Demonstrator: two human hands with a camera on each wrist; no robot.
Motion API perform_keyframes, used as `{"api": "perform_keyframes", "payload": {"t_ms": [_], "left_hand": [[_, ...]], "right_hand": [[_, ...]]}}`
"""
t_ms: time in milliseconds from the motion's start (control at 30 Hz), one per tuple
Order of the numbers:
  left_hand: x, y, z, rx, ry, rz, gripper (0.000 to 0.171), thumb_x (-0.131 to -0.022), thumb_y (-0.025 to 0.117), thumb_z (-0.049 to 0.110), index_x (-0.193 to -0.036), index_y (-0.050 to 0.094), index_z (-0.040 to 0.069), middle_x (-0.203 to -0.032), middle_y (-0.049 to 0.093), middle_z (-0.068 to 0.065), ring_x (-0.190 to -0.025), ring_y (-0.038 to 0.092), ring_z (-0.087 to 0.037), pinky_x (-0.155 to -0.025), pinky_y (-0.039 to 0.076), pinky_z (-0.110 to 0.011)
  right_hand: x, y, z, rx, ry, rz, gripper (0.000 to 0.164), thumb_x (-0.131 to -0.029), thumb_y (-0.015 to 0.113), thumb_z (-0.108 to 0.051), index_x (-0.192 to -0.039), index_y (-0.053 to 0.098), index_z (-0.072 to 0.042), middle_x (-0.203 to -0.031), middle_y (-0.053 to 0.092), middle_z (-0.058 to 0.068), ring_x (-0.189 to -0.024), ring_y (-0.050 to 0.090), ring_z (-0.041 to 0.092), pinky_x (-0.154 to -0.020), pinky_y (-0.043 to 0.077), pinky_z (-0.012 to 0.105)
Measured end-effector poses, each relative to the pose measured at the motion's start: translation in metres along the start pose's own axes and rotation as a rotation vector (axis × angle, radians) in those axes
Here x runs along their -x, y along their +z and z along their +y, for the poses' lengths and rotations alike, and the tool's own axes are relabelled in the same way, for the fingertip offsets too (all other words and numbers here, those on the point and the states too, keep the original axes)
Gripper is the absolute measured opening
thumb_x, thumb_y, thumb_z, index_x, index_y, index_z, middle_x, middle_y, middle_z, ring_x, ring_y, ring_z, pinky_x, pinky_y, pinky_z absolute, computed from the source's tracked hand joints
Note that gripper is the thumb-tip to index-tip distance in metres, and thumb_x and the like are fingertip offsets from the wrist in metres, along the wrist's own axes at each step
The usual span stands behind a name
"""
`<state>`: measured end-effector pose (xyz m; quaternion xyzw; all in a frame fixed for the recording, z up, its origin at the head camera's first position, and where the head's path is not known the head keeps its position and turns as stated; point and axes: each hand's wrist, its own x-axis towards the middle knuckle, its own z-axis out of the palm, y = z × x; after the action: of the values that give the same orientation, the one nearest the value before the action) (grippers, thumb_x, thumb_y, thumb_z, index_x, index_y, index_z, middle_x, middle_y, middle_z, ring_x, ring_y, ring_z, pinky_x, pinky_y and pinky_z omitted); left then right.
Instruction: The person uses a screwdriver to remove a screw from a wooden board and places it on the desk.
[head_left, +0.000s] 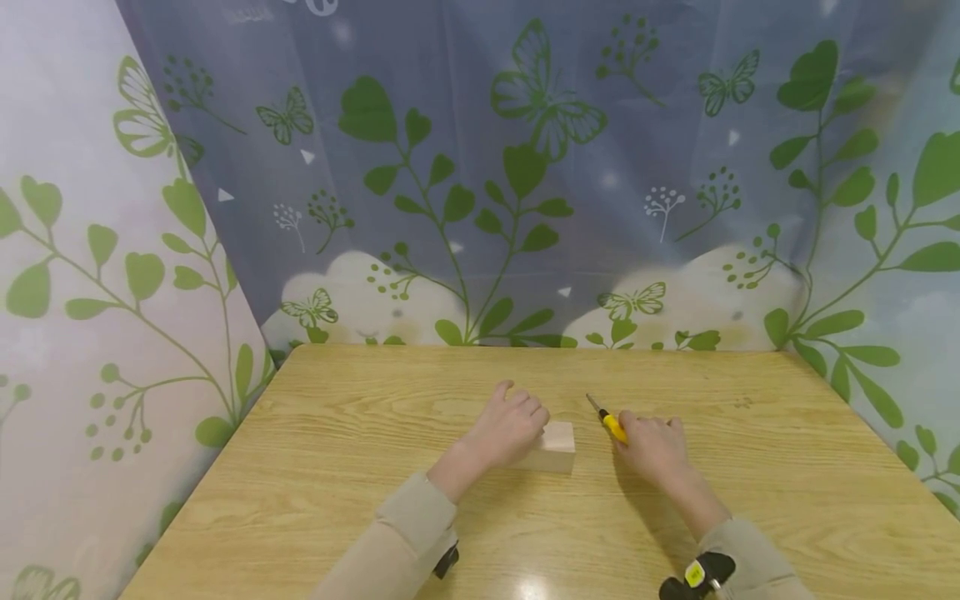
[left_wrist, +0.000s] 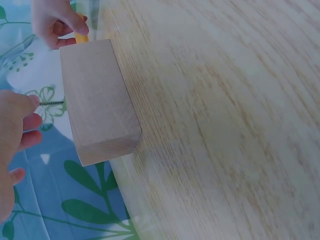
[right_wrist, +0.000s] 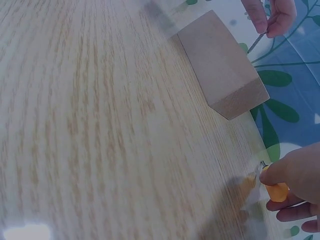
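A pale rectangular wood block (head_left: 555,457) lies on the table, partly behind my left hand (head_left: 508,427) in the head view. Between thumb and finger, that hand pinches a thin threaded screw (left_wrist: 51,103), its point directed at the block's upper side. Whether the tip touches the wood I cannot tell. To the right of the block, my right hand (head_left: 656,448) grips a screwdriver (head_left: 613,427) by its yellow and black handle. The metal shaft points forward and to the left, apart from the block. In the head view the screw is hidden by the left hand.
The wood-grain table (head_left: 337,517) reaches back to a blue curtain (head_left: 450,167) printed with green leaves and butterflies. A pale printed curtain (head_left: 75,350) hangs along the left side. Both sleeves carry black wrist cameras.
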<state>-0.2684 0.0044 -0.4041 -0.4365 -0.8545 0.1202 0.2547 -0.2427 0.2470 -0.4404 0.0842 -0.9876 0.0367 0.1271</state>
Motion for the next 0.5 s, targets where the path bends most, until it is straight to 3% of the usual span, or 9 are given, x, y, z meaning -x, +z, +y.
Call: {"api": "perform_keyframes", "payload": {"t_ms": [100, 233, 500], "left_hand": [[0.002, 0.001, 0.000, -0.006, 0.017, 0.025, 0.015, -0.090, 0.059, 0.031, -0.099, 0.064, 0.020, -0.098, 0.064, 0.008, -0.095, 0.057, -0.010, -0.101, 0.036, -0.041], [0.005, 0.001, -0.001, 0.005, 0.041, 0.112, 0.012, -0.090, 0.060, 0.031, -0.094, 0.064, 0.021, -0.093, 0.063, 0.009, -0.091, 0.057, -0.009, -0.096, 0.039, -0.036], [0.014, -0.006, -0.005, 0.218, 0.053, 0.305, 0.011, -0.085, 0.067, 0.029, -0.087, 0.063, 0.019, -0.086, 0.063, 0.010, -0.086, 0.056, -0.010, -0.078, 0.040, -0.027]], "right_hand": [[0.000, 0.001, 0.000, -0.008, 0.002, 0.000, 0.021, -0.079, 0.070, -0.021, -0.086, 0.056, -0.007, -0.068, 0.059, 0.005, -0.061, 0.056, 0.026, -0.060, 0.038, 0.044], [0.000, 0.001, 0.001, -0.026, 0.014, -0.010, 0.021, -0.079, 0.071, -0.021, -0.087, 0.057, -0.007, -0.069, 0.060, 0.004, -0.061, 0.055, 0.025, -0.061, 0.038, 0.044], [0.000, 0.001, 0.001, -0.057, 0.042, -0.035, 0.021, -0.078, 0.071, -0.021, -0.089, 0.058, -0.008, -0.069, 0.061, 0.003, -0.064, 0.057, 0.026, -0.062, 0.038, 0.045]]}}
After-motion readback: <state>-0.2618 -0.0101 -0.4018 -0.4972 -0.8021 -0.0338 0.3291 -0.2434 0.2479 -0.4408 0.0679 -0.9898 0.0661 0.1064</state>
